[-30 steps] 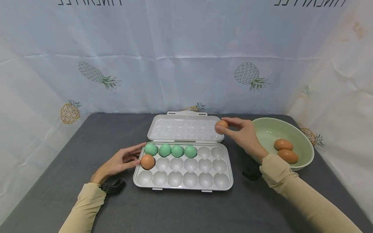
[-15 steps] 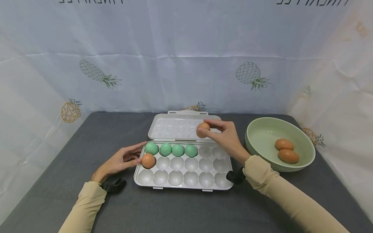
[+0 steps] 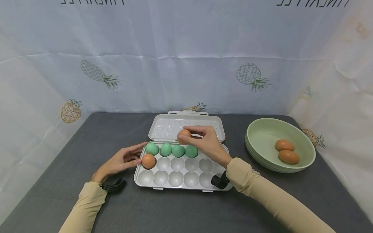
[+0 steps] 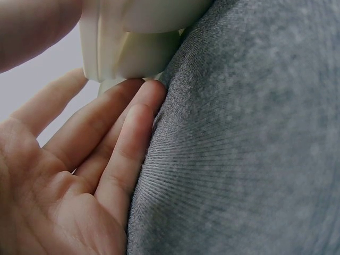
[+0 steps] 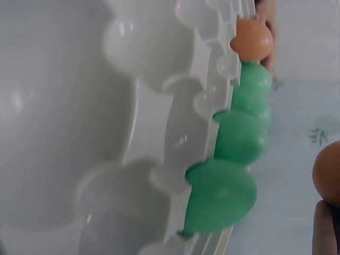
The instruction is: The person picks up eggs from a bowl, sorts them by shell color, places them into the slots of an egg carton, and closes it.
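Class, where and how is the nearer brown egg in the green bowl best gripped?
Probably pinch the nearer brown egg by its ends, from above: it lies on its side, the farther egg crowds its far flank, and the green bowl walls it in, open only on top.

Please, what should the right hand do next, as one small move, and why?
Perhaps lower the held brown egg into the cup just right of the seated brown egg: the right hand holds its egg raised near the tray, and that cup is empty.
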{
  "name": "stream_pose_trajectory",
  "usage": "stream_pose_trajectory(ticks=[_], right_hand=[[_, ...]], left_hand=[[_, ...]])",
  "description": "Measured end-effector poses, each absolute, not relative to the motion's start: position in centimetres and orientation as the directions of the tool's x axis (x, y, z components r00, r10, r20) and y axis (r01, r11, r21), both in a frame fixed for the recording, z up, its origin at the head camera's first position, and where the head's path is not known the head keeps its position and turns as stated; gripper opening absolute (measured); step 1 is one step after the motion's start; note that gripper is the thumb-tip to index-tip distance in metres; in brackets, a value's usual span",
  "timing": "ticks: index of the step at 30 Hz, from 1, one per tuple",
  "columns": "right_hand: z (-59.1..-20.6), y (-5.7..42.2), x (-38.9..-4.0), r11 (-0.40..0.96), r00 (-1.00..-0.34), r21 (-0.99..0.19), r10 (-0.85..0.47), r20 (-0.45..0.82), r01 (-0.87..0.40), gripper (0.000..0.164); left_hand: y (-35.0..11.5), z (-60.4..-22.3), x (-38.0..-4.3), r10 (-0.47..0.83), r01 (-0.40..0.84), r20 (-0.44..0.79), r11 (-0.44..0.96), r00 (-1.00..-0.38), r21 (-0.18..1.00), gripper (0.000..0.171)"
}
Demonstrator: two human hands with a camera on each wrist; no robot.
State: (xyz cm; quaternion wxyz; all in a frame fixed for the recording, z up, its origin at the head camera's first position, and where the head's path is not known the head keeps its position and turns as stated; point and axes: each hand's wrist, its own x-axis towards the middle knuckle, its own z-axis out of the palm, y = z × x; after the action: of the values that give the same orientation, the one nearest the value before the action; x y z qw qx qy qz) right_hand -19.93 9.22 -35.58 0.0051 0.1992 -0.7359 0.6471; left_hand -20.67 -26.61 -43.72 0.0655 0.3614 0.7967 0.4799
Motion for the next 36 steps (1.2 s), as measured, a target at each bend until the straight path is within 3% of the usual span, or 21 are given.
stream_pose_trajectory(ticks=[12, 36], right_hand=[[-36.5, 5.6, -18.9, 0.069, -0.893, -0.966, -0.400, 0.204, -0.251, 0.040], [-39.2, 2.4, -17.8, 0.128, -0.870, -0.961, -0.466, 0.160, -0.245, 0.038]], left_hand=[[-26.5, -43.9, -20.8, 0.634, 0.491, 0.219, 0.292, -0.742, 0.820, 0.065], [-26.5, -43.6, -20.7, 0.638, 0.492, 0.220, 0.284, -0.738, 0.823, 0.065]])
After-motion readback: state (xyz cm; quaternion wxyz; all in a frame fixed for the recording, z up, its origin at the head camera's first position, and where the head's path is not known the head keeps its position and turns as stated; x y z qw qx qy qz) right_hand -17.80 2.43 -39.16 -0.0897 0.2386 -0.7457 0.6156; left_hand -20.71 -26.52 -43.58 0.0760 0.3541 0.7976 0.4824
